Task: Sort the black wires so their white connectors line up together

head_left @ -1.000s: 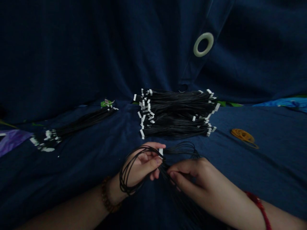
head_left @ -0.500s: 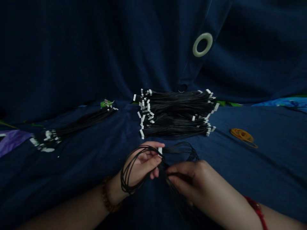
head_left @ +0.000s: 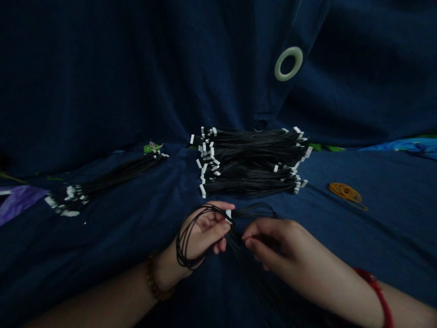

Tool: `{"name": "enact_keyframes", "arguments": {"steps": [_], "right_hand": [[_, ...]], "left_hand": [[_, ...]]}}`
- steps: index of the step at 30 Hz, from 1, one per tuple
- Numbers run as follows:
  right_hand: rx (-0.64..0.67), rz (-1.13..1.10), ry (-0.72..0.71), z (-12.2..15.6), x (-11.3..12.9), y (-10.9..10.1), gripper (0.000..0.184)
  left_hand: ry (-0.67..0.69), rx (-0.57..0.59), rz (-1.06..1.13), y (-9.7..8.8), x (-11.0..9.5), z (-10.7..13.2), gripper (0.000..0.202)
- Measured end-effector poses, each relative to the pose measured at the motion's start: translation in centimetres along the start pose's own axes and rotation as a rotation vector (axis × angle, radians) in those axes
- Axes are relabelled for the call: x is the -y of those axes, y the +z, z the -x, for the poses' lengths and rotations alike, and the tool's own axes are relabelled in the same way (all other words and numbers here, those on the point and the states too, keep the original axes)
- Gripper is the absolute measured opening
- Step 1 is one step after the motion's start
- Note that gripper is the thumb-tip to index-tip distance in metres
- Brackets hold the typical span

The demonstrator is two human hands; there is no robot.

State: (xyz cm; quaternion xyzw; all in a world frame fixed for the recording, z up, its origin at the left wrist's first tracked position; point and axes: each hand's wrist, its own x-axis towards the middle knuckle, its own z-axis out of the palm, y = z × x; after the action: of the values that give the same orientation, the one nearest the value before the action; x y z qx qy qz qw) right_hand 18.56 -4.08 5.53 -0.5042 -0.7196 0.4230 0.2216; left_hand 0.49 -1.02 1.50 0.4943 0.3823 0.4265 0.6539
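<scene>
Left hand point(head_left: 205, 233) pinches looped thin black cables point(head_left: 235, 242) near a white rectangular plastic connector point(head_left: 228, 214). Right hand point(head_left: 283, 243) alongside, fingertips nearly meeting; can't tell if gripping. Best: firm left pinch, cables untangled.

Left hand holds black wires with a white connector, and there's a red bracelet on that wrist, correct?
Not red: the head view shows a brown bracelet there. The left hand does hold black wires with a white connector.

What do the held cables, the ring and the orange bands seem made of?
Cables: probably plastic-coated wire; black, bending in smooth loops. Ring: perhaps plastic or metal; pale, smooth, faintly shiny. Bands: likely rubber; thin, loosely coiled, finish unclear.
</scene>
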Motion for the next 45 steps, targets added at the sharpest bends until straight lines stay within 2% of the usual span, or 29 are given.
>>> {"name": "enact_keyframes", "arguments": {"steps": [3, 4, 5, 7, 11, 13, 16, 18, 20, 22, 23, 26, 28, 32, 45], "right_hand": [[0.254, -0.556, 0.197, 0.0, 0.2, -2.3, 0.014], [0.33, -0.744, 0.227, 0.0, 0.2, -3.1, 0.013], [0.343, -0.881, 0.219, 0.1, 0.2, -3.9, 0.011], [0.233, -0.983, 0.122, 0.3, 0.2, -5.2, 0.008], [-0.196, -0.945, -0.055, 0.2, 0.5, -6.6, 0.011], [-0.371, -1.046, -0.067, 0.0, 0.8, -6.8, 0.025], [-0.472, -1.114, -0.072, 0.0, 1.1, -6.7, 0.039], [-0.439, -1.04, -0.102, 0.2, 1.0, -6.2, 0.03], [-0.303, -0.872, -0.094, 0.5, 0.8, -5.3, 0.015], [-0.173, -0.605, -0.071, 0.8, 0.7, -4.3, 0.008], [-0.151, -0.432, -0.076, 0.9, 0.7, -3.7, 0.008], [-0.237, 0.093, -0.216, 1.5, 0.8, -2.3, 0.011], [-0.285, 0.317, -0.331, 1.9, 0.9, -1.7, 0.011], [-0.302, 0.43, -0.438, 2.4, 1.1, -1.3, 0.011], [-0.32, 0.466, -0.49, 2.4, 1.3, -1.3, 0.011]], "left_hand": [[-0.046, -0.068, 0.084, 0.1, -0.1, -0.2, 0.033], [-0.063, -0.086, 0.105, 0.2, -0.1, -0.3, 0.033], [-0.082, -0.1, 0.12, 0.2, -0.1, -0.3, 0.034], [-0.104, -0.121, 0.141, 0.2, -0.3, -0.3, 0.035], [-0.12, -0.123, 0.16, 0.2, -0.5, -0.1, 0.035], [-0.128, -0.108, 0.167, 0.1, -0.5, -0.1, 0.034], [-0.122, -0.073, 0.153, 0.0, -0.3, -0.1, 0.035], [-0.117, -0.058, 0.13, 0.0, -0.2, -0.2, 0.034], [-0.113, -0.048, 0.114, 0.0, -0.2, -0.1, 0.033], [-0.093, -0.022, 0.121, -0.1, -0.2, 0.0, 0.031], [-0.081, 0.0, 0.133, -0.1, -0.3, 0.1, 0.031], [-0.053, 0.076, 0.172, -0.3, -0.3, 0.4, 0.03], [-0.043, 0.113, 0.191, -0.4, -0.3, 0.5, 0.029], [-0.038, 0.15, 0.259, -0.5, -0.4, 0.7, 0.03], [-0.066, 0.191, 0.276, -0.7, -0.3, 0.8, 0.03]]}}
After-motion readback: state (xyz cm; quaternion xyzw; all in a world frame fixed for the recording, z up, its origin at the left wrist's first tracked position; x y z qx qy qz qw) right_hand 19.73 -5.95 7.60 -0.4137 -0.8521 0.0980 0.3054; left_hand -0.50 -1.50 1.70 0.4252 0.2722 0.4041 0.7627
